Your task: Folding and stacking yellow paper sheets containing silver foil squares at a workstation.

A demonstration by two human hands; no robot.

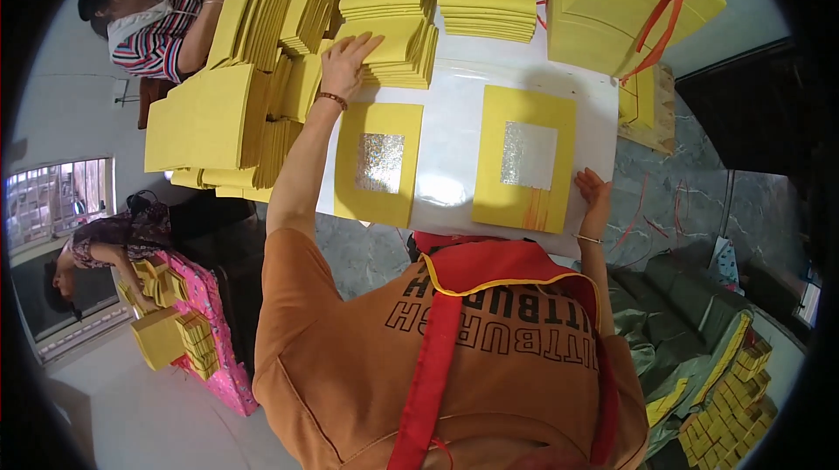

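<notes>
My left hand (348, 66) lies on a fanned stack of yellow joss paper (398, 55), its fingers stretched over the stack's near left part. Nothing is seen gripped in it. Below that hand, one yellow sheet with a silver foil square (351, 201) lies flat on the white table. A second foil-marked sheet (564, 160) lies to the right, with reddish streaks under its square. At the table's right edge is my right hand (594, 188), beside this second sheet. Its fingers are loosely bent and apart, holding nothing visible.
Tall yellow paper bundles (205, 116) crowd the table's left side. More stacks (487, 6) stand at the back, beside a large bundle (603, 2) with red ties (669, 11). One person (166, 15) is at the far left; another (105, 247) handles yellow packs by a pink cloth (229, 374).
</notes>
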